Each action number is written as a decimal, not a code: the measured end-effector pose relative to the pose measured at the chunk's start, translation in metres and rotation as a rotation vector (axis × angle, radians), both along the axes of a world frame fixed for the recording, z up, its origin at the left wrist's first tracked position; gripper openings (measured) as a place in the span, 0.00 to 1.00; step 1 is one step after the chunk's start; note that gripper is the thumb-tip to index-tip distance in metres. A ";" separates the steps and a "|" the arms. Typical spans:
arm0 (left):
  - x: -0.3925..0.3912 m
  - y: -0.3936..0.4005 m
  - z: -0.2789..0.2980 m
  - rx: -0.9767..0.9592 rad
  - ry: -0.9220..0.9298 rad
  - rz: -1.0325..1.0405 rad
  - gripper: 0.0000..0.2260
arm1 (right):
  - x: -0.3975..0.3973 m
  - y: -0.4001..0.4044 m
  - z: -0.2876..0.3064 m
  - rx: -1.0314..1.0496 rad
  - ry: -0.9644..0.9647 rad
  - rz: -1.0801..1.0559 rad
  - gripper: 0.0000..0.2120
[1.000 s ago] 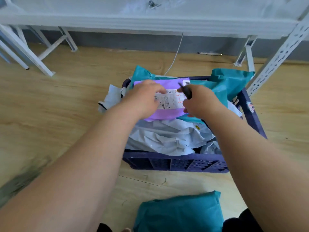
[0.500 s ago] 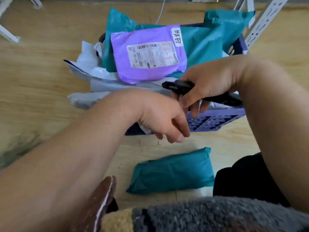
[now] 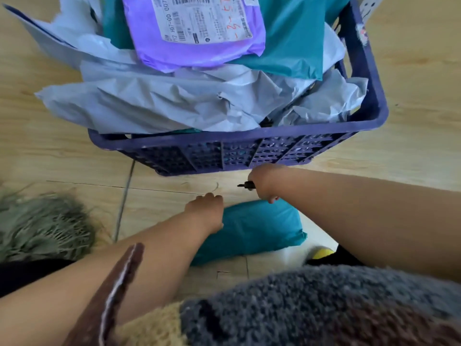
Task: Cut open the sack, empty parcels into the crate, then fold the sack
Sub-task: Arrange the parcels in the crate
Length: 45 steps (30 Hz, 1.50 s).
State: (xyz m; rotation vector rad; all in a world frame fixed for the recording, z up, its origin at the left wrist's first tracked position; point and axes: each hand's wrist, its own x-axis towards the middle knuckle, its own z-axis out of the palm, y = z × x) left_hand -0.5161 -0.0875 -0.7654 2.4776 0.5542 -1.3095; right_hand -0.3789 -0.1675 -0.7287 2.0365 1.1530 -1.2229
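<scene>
A dark blue crate (image 3: 239,153) stands on the wooden floor, piled with parcels: a purple one with a white label (image 3: 199,33) on top, teal ones (image 3: 291,46) and crumpled grey-white ones (image 3: 162,103). A teal parcel (image 3: 254,228) lies on the floor in front of the crate. My left hand (image 3: 205,211) reaches down at its left end, fingers curled, touching or just above it. My right hand (image 3: 264,184) hovers over its far edge and grips a small black cutter (image 3: 245,185), tip pointing left.
A thin grey cable (image 3: 124,198) runs across the floor left of the parcel. A shaggy grey-green rug (image 3: 42,226) lies at the left. My fuzzy grey and brown garment (image 3: 299,308) fills the bottom of the view.
Both hands left the purple parcel on the crate and dropped down to the teal parcel on the floor. The view tilted downward. The cutter stayed in my right hand.
</scene>
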 end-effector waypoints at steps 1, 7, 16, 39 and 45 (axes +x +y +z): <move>-0.001 0.002 -0.004 0.014 0.003 -0.004 0.23 | 0.000 -0.004 -0.009 0.002 -0.027 0.031 0.18; -0.005 0.017 -0.023 0.082 -0.015 -0.096 0.14 | -0.013 -0.015 -0.050 0.069 -0.052 0.091 0.20; -0.010 0.005 -0.019 -0.057 -0.080 -0.044 0.14 | -0.036 -0.017 -0.051 0.046 -0.120 0.295 0.09; 0.018 0.087 0.105 -0.276 -0.181 0.167 0.14 | -0.031 0.051 0.098 0.285 -0.038 0.121 0.18; 0.027 0.074 0.162 -0.129 -0.318 0.012 0.04 | -0.004 0.042 0.146 0.397 0.058 0.055 0.07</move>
